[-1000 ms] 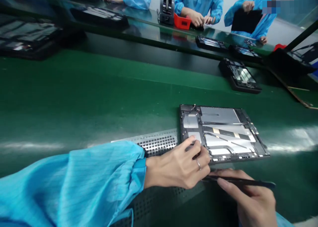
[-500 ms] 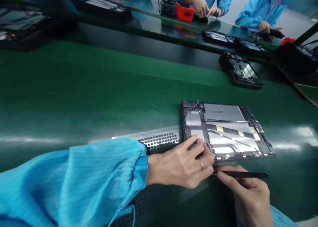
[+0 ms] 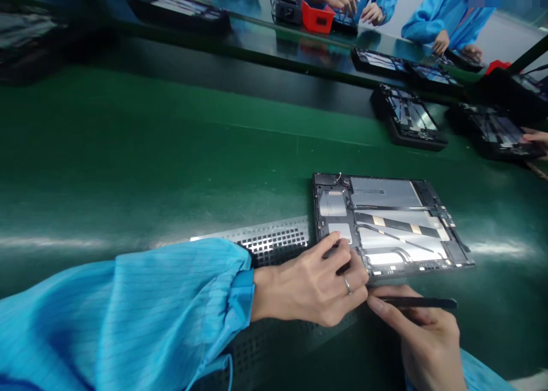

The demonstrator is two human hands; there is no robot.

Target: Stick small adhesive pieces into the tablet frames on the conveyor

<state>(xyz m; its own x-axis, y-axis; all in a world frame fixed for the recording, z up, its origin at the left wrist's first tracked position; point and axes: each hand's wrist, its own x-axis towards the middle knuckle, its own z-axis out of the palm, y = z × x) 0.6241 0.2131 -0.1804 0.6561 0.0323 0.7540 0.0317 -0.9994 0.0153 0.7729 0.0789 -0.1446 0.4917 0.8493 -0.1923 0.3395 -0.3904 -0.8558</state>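
An opened tablet (image 3: 391, 225) lies flat on the green belt (image 3: 171, 151), its silver shields and black flex cables showing. My left hand (image 3: 312, 285), in a blue sleeve and with a ring on one finger, has its fingers curled and pinched at the tablet's near left corner. What they pinch is hidden. Just below the tablet's near edge my right hand (image 3: 422, 339) grips a thin black tool (image 3: 422, 303) that lies level and points right.
A perforated metal plate (image 3: 269, 240) lies under my left wrist. More opened tablets in black trays (image 3: 406, 120) sit on the far side of the belt. People in blue coats work at the far bench beside a red bin (image 3: 317, 17) and a grey machine (image 3: 287, 1).
The view has shifted a little, with another tray and someone's hand now showing at the far right. My hands stay at the tablet's near corner. The far workers' hands have moved.
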